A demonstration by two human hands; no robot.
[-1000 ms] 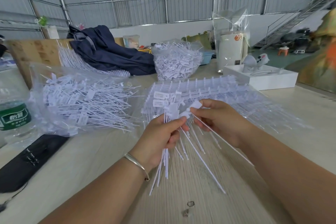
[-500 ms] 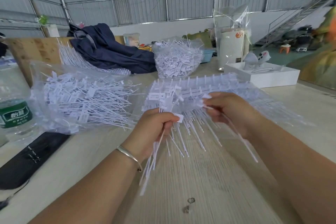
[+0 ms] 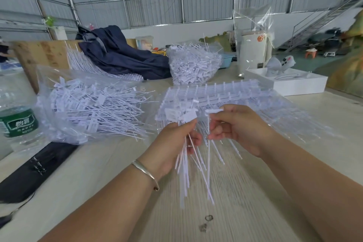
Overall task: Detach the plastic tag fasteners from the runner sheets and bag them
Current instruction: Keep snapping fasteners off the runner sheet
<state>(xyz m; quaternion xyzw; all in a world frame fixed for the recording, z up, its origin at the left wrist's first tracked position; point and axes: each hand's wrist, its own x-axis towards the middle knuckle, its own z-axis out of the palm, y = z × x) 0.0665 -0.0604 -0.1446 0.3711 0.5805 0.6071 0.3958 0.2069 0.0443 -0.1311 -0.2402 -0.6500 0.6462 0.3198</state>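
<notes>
Two hands work just above the near middle of the pale wood-grain surface (image 3: pixel 245 192). The left hand (image 3: pixel 174 143), with a metal bangle (image 3: pixel 146 173) on its wrist, has its fingers curled round a bundle of loose white tag fasteners (image 3: pixel 186 165); their flat heads stick up above the thumb and their thin tails hang down toward the near edge. The right hand (image 3: pixel 235 129), just beside the left and not touching it, pinches a single fastener (image 3: pixel 208 124) between thumb and fingertips, its T-shaped head above the fingers and its tail pointing down.

Directly behind both hands, at the middle of the surface, lies the stack of runner sheets (image 3: pixel 225 94), rows of fasteners still joined to their bars, fanned out toward the right edge. Toward the left edge sits a clear bag (image 3: pixel 59 129) holding loose fasteners that lie mostly sideways. A second clear bag (image 3: pixel 194 65), heaped full of fasteners, stands near the far edge, beside a dark blue cloth (image 3: pixel 121 59).

At the far left edge stands a water bottle (image 3: pixel 18 120) with a green label, and a black flat case (image 3: pixel 33 171) lies in front of it. A white box (image 3: pixel 294 84) rests toward the far right corner, with a white cylinder wrapped in clear film (image 3: pixel 253 55) behind it.
</notes>
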